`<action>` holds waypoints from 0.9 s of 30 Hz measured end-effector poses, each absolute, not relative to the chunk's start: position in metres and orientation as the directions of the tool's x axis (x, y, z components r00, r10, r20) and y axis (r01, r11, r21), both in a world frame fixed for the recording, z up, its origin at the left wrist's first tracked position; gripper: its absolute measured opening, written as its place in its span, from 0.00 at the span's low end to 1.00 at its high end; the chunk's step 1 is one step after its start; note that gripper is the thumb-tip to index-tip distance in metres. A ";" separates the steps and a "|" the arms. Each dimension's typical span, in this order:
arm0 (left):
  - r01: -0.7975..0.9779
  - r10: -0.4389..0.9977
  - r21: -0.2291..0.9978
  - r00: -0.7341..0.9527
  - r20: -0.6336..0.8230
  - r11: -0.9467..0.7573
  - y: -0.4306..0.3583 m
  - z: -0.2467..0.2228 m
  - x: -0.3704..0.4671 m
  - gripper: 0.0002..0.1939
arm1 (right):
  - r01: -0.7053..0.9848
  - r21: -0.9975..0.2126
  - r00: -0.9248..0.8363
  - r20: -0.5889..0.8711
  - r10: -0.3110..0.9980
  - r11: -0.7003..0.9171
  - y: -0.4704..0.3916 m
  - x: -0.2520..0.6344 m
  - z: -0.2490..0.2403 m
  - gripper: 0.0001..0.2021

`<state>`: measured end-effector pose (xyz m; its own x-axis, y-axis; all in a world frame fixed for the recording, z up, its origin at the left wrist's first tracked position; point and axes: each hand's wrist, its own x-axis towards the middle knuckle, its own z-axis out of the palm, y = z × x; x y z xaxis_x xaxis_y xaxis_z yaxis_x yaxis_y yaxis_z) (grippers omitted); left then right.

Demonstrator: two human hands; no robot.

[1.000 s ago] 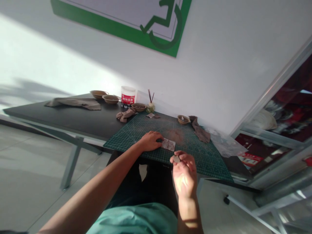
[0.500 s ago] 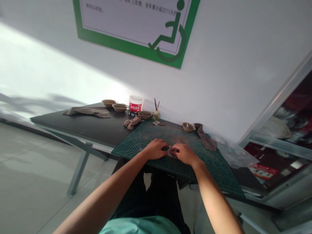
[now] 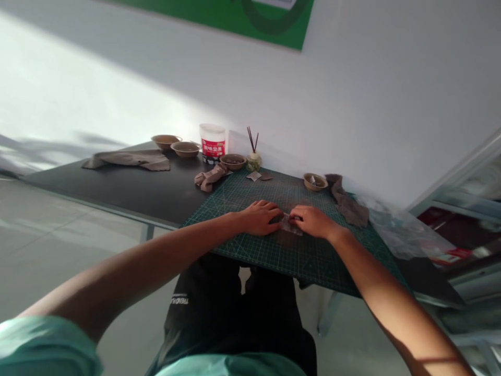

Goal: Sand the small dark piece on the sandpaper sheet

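Note:
A small, flat grey-brown piece [image 3: 290, 225], squarish and seemingly thin, lies on the green cutting mat [image 3: 250, 250] between both hands; its material is too blurred to tell. At its left edge, my left hand [image 3: 260, 216] holds it between thumb and fingers. My right hand [image 3: 311, 220] is closed in a pinch on the upper right of the piece. Fingers cover parts of its edges. Farther back on the mat rest a pale square piece [image 3: 254, 176] and a darker flat piece [image 3: 266, 177].
Along the wall stand bowls [image 3: 186, 150], a white-and-red tub [image 3: 213, 143] and a reed diffuser [image 3: 254, 161]. A bowl [image 3: 315, 182], a brown cloth [image 3: 348, 203] and clear plastic [image 3: 403, 227] lie right. Left are a crumpled cloth [image 3: 210, 177] and a long cloth [image 3: 127, 159].
The view has tipped down and come closer, so the wall sign is mostly out of frame. Both hands stay at the small piece, more of which shows now.

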<state>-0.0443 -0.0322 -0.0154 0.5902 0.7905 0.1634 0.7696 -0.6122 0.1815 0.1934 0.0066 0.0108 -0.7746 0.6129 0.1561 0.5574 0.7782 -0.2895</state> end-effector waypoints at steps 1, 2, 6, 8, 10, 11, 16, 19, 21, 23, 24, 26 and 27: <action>0.769 0.789 0.179 0.593 0.161 -0.614 -0.027 -0.014 -0.043 0.24 | 0.557 -0.286 -0.776 0.155 0.612 0.779 0.011 0.194 0.012 0.05; 0.768 0.788 0.177 0.594 0.160 -0.615 -0.021 -0.013 -0.042 0.24 | 0.555 -0.284 -0.778 0.155 0.609 0.782 0.015 0.195 0.013 0.05; 0.755 0.776 0.178 0.608 0.167 -0.631 -0.002 -0.009 -0.041 0.23 | 0.530 -0.287 -0.794 0.162 0.586 0.798 0.028 0.199 0.014 0.05; 0.740 0.763 0.185 0.625 0.168 -0.647 0.005 -0.007 -0.043 0.23 | 0.511 -0.297 -0.805 0.161 0.570 0.806 0.031 0.201 0.013 0.05; 0.725 0.750 0.193 0.640 0.166 -0.662 0.009 -0.006 -0.045 0.23 | 0.500 -0.310 -0.811 0.160 0.563 0.809 0.031 0.202 0.011 0.06; 0.716 0.742 0.196 0.650 0.164 -0.670 0.011 -0.005 -0.046 0.23 | 0.499 -0.314 -0.811 0.160 0.563 0.808 0.031 0.202 0.011 0.06; 0.680 0.710 0.205 0.684 0.169 -0.704 0.018 -0.005 -0.049 0.20 | 0.529 -0.308 -0.795 0.147 0.589 0.791 0.035 0.199 0.011 0.06; 0.669 0.706 0.233 0.691 0.155 -0.706 0.022 -0.006 -0.048 0.20 | 0.537 -0.265 -0.799 0.144 0.583 0.801 0.045 0.197 0.012 0.05; 0.660 0.705 0.262 0.693 0.148 -0.704 0.025 -0.008 -0.047 0.20 | 0.544 -0.247 -0.797 0.148 0.586 0.802 0.050 0.197 0.011 0.04; 0.660 0.715 0.294 0.684 0.145 -0.691 0.026 -0.010 -0.047 0.19 | 0.550 -0.237 -0.794 0.147 0.589 0.801 0.050 0.196 0.011 0.04; 0.664 0.724 0.309 0.675 0.143 -0.681 0.026 -0.011 -0.047 0.19 | 0.548 -0.232 -0.799 0.140 0.585 0.804 0.049 0.195 0.011 0.04; 0.673 0.738 0.332 0.662 0.130 -0.662 0.026 -0.012 -0.048 0.19 | 0.516 -0.239 -0.825 0.120 0.552 0.823 0.043 0.194 0.011 0.05; 0.675 0.742 0.338 0.659 0.123 -0.656 0.025 -0.013 -0.049 0.18 | 0.497 -0.242 -0.839 0.111 0.533 0.833 0.040 0.193 0.012 0.05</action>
